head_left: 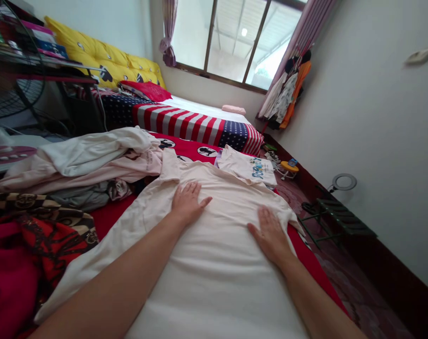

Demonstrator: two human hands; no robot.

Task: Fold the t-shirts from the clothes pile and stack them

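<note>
So the biggest thing around is the bed at the back point(185, 117) with the flag print, and nothing's going on over there. All the action's on the red sheet point(106, 219) up close.

The shirt point(214, 259), plain and cream-coloured, is laid out across that sheet, collar at the far end, near end running off the bottom of the view. I'd call the spreading mostly done: the body's opened out and both short sleeves stick out at the sides. Not perfect though. There are soft creases right across the middle and some bunching down the left edge, so there's smoothing left, and I can't see a single fold in the body.

To the left there's a heap point(104, 155) of loose stuff, white, pink and grey, all rumpled, so none of that looks sorted out. Just past the collar, toward the right, sits a printed tee point(249, 165) that looks folded and pretty tidy.

Hands: left hand point(188, 203) is palm down on the upper chest, thumb out. Right hand point(270, 234) is flat near the right side, a bit blurry. Both are spread on the fabric, neither's gripping anything.
</note>
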